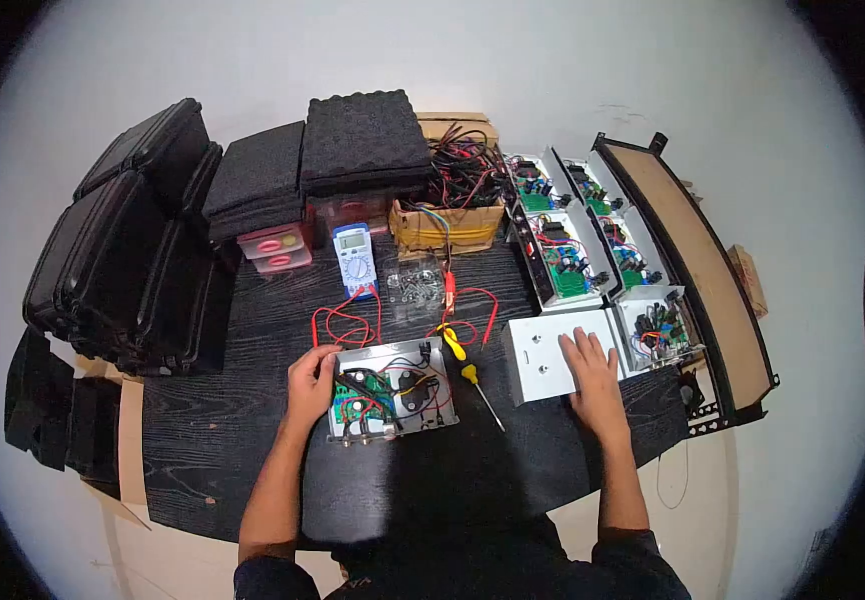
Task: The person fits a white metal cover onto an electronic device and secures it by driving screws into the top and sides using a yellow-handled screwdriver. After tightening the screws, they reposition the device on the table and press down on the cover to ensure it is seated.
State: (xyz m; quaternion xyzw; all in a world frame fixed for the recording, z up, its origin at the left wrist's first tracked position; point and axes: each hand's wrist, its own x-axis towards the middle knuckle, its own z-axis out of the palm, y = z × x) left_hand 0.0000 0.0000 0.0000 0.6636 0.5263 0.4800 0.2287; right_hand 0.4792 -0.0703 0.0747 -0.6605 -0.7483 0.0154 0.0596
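While left hand (pixel 311 385) grips open box (pixel 393 392) edge, right hand (pixel 593 370) rests flat, unclenched, on lid (pixel 545 358). I judge: lid off, board exposed; screwdriver (pixel 481 390) idle between hands; closing remains.

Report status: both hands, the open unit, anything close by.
Left hand grips open metal chassis. Right hand flat on white cover plate. Yellow-handled screwdriver lies between.

No text can be read anywhere. The multimeter (pixel 356 260) carries dial markings and a display (both too small and blurred to make out), and the circuit boards (pixel 566 262) show no legible labels or numbers.
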